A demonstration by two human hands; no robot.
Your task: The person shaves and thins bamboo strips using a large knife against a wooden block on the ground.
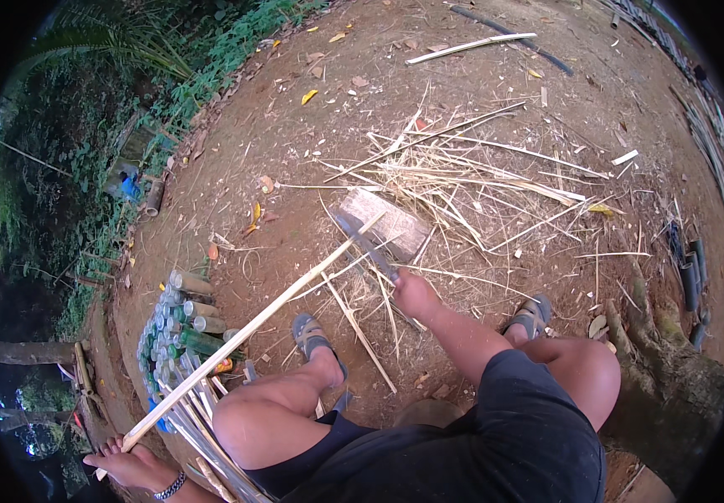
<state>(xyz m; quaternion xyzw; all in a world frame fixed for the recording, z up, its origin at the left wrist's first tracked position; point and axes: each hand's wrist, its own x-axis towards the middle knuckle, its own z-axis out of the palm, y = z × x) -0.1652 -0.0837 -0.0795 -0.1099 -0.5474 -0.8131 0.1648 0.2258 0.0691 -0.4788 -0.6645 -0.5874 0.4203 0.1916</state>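
My left hand (pixel 131 465), at the lower left with a dark bracelet on its wrist, is closed round the near end of a long pale bamboo strip (pixel 249 331). The strip slants up to the right, its far end over a wooden block (pixel 408 233) on the ground. In my right hand (pixel 416 296) I grip the handle of a machete (pixel 372 251). Its dark blade points up and left and crosses the strip near its far end, by the block. Whether the blade touches the strip or the block I cannot tell.
Thin bamboo shavings (pixel 454 172) are heaped beyond the block. Glass bottles (pixel 182 323) lie stacked left of my sandalled feet, with more strips (pixel 203 419) beside my left leg. Tree roots (pixel 655 360) rise at the right. A dark pipe (pixel 513 40) lies farther off.
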